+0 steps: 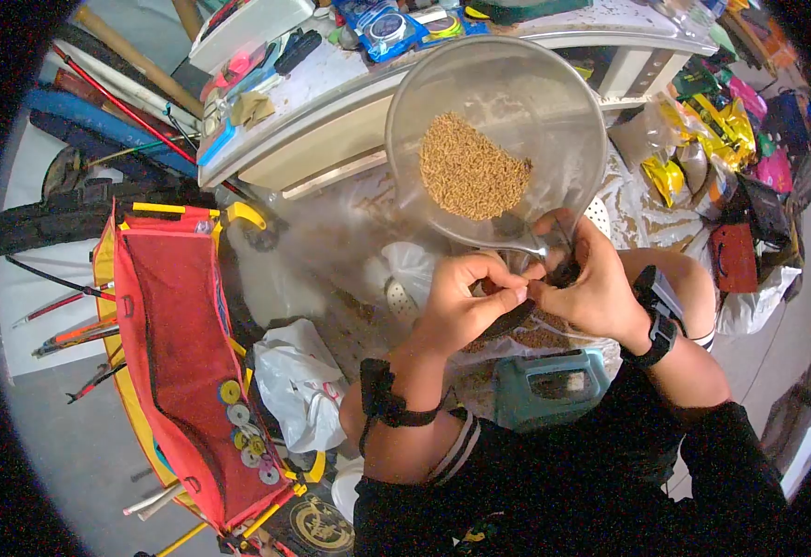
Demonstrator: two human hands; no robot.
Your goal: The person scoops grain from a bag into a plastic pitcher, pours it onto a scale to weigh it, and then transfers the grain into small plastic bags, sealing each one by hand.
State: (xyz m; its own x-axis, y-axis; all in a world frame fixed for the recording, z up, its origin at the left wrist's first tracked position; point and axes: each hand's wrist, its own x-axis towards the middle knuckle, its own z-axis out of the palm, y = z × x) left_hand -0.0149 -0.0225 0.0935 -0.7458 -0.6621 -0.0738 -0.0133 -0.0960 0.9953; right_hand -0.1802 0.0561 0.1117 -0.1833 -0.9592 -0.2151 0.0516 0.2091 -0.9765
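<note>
A large clear bowl-like container [563, 102] with a spout-like lower end stands in front of me, with a heap of small tan pellets [476, 169] inside. Just below its lower rim, my left hand [470, 302] is closed, thumb and index fingertip pinched together. My right hand [596, 292] is closed too, its thumb and fingers meeting the left fingertips beside the spout. Whatever lies between the fingertips is too small to make out. Under my hands, darker brown pellets [544, 332] show partly. A teal plastic box with a handle [554, 385] sits closer to my lap.
A red fabric bag on a yellow frame [168, 306] stands at left, with several line spools inside. Beside it lies a white plastic bag [298, 385]. A cluttered bench [331, 88] runs behind the container. Packets [702, 139] and a red box [735, 257] crowd the right.
</note>
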